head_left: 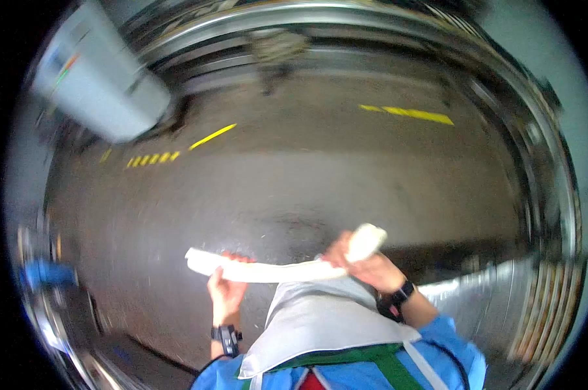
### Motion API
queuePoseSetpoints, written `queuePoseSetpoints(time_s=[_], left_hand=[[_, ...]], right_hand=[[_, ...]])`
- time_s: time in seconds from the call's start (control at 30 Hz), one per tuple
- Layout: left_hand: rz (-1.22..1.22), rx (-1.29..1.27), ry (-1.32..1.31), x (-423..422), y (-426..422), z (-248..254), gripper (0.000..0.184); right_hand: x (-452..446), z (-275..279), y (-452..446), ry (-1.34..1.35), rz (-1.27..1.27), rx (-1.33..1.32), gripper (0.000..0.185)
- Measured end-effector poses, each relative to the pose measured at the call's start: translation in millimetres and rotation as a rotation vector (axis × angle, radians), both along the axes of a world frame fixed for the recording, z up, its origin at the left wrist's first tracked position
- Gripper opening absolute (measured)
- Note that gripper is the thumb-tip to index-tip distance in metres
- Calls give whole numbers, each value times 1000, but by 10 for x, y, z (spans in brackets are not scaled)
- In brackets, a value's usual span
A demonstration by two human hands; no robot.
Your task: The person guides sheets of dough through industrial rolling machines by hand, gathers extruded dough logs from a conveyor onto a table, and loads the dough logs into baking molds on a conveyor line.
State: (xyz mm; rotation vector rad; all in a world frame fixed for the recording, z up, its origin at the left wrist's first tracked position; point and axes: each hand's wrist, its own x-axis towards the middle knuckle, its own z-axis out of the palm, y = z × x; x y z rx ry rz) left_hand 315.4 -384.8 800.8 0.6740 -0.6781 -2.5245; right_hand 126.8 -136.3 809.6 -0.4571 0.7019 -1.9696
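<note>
While holding white strip (287,272) crosswise in front of lt grey apron (323,320), pinching near one end w/ L hand (228,291), thumb vs. fingers; gripping near other w/ R hand (377,270), can't tell exact finger pose (blur).

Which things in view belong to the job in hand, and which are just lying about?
In the job: the long white piece, held by the left hand and right hand.

Seemingly just around: pale grey unit, yellow floor markings, blurred blue item.
</note>
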Motion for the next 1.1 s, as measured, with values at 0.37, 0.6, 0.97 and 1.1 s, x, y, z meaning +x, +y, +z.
queuePoseSetpoints(time_s=[0.37,0.6,0.97,1.1], left_hand=[[-258,-302,-285,-2876,-723,-701,17],[-1060,-239,-157,-5715,388,-241,12],[-1837,-395,-116,-7248,3654,-94,16],[-1822,-478,-28,-7816,4436,-95,11]], right_hand=[[-1683,-385,156,-87,-376,119,23],[-2036,-108,864,-129,-1081,89,23],[-2355,-217,2318,-98,-1847,92,27],[-2685,43,3022,-184,-1871,82,26]])
